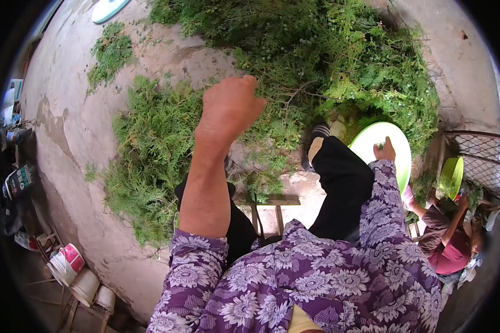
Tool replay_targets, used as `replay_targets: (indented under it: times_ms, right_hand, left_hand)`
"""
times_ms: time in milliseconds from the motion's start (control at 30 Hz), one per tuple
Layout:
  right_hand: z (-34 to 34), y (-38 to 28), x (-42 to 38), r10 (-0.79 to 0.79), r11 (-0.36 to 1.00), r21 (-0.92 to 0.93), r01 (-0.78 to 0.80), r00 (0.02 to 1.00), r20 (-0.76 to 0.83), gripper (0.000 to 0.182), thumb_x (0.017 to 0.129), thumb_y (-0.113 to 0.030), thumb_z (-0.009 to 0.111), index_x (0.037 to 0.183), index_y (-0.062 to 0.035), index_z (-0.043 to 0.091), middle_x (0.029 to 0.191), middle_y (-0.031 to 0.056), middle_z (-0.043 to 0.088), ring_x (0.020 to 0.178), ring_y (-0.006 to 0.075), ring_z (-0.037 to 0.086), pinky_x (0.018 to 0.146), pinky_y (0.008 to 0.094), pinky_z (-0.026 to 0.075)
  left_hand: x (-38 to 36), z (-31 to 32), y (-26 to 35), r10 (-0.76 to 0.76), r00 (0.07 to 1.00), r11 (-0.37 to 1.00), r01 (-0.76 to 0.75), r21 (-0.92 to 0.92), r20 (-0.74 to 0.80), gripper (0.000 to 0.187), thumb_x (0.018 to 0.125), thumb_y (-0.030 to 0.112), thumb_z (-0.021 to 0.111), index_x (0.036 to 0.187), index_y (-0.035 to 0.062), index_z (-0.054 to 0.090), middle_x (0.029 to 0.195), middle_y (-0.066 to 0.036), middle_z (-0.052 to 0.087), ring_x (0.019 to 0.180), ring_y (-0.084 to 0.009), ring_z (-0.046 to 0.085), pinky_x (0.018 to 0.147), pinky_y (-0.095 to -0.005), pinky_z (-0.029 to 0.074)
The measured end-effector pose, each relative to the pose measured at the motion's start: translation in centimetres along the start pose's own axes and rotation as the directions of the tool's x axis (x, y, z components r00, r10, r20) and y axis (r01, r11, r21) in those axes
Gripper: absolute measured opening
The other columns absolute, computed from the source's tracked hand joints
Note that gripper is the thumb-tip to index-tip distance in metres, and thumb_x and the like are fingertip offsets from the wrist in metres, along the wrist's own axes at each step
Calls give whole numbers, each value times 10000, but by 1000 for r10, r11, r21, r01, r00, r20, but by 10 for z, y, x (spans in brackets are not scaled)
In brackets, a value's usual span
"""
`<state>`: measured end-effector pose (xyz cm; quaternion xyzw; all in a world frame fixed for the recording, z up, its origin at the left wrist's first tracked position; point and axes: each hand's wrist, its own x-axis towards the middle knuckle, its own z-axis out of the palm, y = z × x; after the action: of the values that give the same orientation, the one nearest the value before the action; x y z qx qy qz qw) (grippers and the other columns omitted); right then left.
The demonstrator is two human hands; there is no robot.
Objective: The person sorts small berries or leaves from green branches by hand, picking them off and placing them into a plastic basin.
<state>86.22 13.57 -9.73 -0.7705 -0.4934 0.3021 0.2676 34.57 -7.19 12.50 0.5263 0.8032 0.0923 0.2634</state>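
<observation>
Left hand (230, 108): clenched above conifer cuttings (155, 133); contents hidden
Right hand (386, 149): over green basin (366, 141); can't tell grip
Basin: right of left hand; right hand nearer

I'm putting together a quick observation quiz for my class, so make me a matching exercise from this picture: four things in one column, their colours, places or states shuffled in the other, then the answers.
Column one
1. Left hand
2. Large basin
3. Leafy greenery
4. Person's top

Column two
A. Spread in heaps over the floor
B. Purple and patterned
C. Fingers curled in, its back towards the camera
D. Round and pale green

Right pairs: 1-C, 2-D, 3-A, 4-B
</observation>
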Motion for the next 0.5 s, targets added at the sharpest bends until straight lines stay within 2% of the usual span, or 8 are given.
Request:
replay_targets:
  times_ms: [33,67,133,300,367,433,500]
  right_hand:
    - [-8,-32,-39,466,867,213,-451,885,-23,407,820,-135,560,1185,-25,419,1104,86,481,982,199,467,800,327,456]
    - [-8,-32,-39,461,870,209,-447,887,-25,407,820,-135,560,1185,-25,419,1104,86,481,982,199,467,800,327,456]
    - [1,-30,-33,455,851,253,-461,886,86,337,830,-144,545,1126,-21,440,1019,89,498,888,198,488,724,315,458]
    - [29,-19,-14,414,769,358,-529,839,353,198,854,-165,507,977,-12,493,808,97,540,652,197,540,533,286,463]
    - [65,-107,-51,128,900,297,-320,843,522,133,859,-150,485,779,-45,467,659,28,457,504,123,454,405,233,377]
    - [101,-169,-82,57,979,100,-178,710,702,147,849,-143,497,751,-48,444,662,3,439,516,82,432,415,190,352]
    - [147,-178,-82,44,998,-13,-67,486,873,127,846,-158,509,798,-48,467,650,-22,432,520,64,432,446,181,363]
  left_hand:
    - [-2,-2,-2,-37,999,999,37,-11,0,443,734,302,583,1097,53,535,942,-168,597,907,-323,556,783,-407,441]
    - [-4,-1,-7,-39,999,999,39,-17,-1,443,734,302,583,1097,53,535,942,-168,597,907,-323,556,783,-407,441]
    - [-5,3,-17,46,987,997,-55,-56,-152,274,735,251,582,884,22,570,838,-171,602,815,-332,577,706,-428,456]
    - [-7,-4,-24,12,986,997,-25,-77,-167,279,730,254,588,893,28,571,824,-167,604,808,-331,578,704,-424,456]
    - [-7,-4,-29,0,984,996,-16,-87,-179,279,729,255,590,893,30,572,825,-166,604,810,-329,577,705,-423,456]
    - [-6,-1,-34,1,973,994,-27,-110,-232,285,727,257,591,902,33,573,825,-168,602,816,-330,574,706,-426,453]
    - [-4,-1,-34,-9,972,993,-20,-120,-236,289,728,257,591,911,35,572,826,-170,601,821,-330,574,704,-426,453]
